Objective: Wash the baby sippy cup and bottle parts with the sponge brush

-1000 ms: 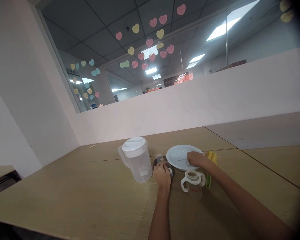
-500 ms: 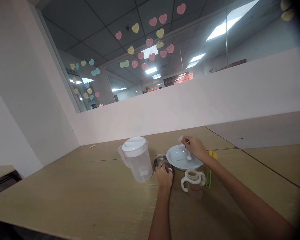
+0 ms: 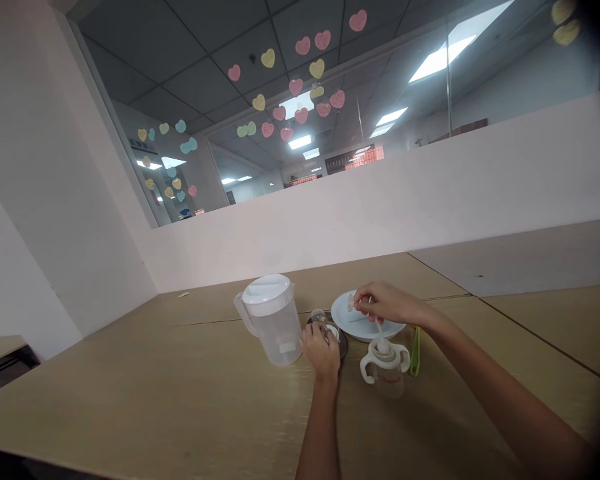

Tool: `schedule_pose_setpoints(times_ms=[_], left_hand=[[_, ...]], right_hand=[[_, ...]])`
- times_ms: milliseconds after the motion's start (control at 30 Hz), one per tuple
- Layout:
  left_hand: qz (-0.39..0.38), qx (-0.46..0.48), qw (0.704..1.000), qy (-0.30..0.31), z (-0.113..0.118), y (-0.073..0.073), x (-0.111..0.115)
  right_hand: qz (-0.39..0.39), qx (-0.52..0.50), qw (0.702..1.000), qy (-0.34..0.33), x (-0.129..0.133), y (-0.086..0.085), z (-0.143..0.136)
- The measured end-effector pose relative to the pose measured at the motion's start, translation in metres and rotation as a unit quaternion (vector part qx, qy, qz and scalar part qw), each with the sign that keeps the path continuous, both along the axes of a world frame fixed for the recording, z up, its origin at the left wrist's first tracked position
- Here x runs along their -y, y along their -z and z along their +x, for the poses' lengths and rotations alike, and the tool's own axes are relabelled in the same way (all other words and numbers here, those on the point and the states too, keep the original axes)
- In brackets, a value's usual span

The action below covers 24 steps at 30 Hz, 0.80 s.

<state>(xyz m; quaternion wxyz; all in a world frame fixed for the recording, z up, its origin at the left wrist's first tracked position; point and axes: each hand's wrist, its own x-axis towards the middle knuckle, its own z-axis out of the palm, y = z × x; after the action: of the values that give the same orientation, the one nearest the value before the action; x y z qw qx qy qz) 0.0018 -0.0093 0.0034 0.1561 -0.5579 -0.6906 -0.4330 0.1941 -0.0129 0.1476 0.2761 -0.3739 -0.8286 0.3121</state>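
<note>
My right hand (image 3: pixel 380 303) is closed on a thin white stick whose rounded end (image 3: pixel 383 345) is at the mouth of the two-handled bottle (image 3: pixel 389 381). A small clear piece (image 3: pixel 351 303) also shows at its fingertips. Behind, partly under this hand, lies a white plate (image 3: pixel 345 319). My left hand (image 3: pixel 321 347) rests at a dark round dish (image 3: pixel 343 347) with small clear and white parts in it; what its curled fingers hold, if anything, is too small to name.
A lidded clear pitcher (image 3: pixel 279 330) stands left of the dish. Beside the bottle, on its right, lies a green-handled brush (image 3: pixel 415 353). A low wall (image 3: pixel 260 233) with a window above runs behind the table (image 3: pixel 180 387).
My right hand has come nearer and lower, from over the plate's back edge toward the bottle. The white stick's rounded end is now at the bottle's mouth. My left hand has barely shifted.
</note>
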Motion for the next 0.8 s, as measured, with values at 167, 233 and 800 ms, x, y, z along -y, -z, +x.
schedule_pose_setpoints(times_ms=[167,233,800], left_hand=[[0.110,0.023,0.991,0.072,0.004,-0.003,0.004],[0.129,0.032,0.986,0.104,0.006,-0.004,0.004],[0.132,0.028,0.981,0.136,0.008,-0.004,0.005]], right_hand=[[0.018,0.006,1.000,0.010,-0.006,0.003,0.001],[0.025,0.015,1.000,0.008,-0.010,0.007,0.001],[0.125,0.271,0.954,0.026,0.017,0.002,0.007]])
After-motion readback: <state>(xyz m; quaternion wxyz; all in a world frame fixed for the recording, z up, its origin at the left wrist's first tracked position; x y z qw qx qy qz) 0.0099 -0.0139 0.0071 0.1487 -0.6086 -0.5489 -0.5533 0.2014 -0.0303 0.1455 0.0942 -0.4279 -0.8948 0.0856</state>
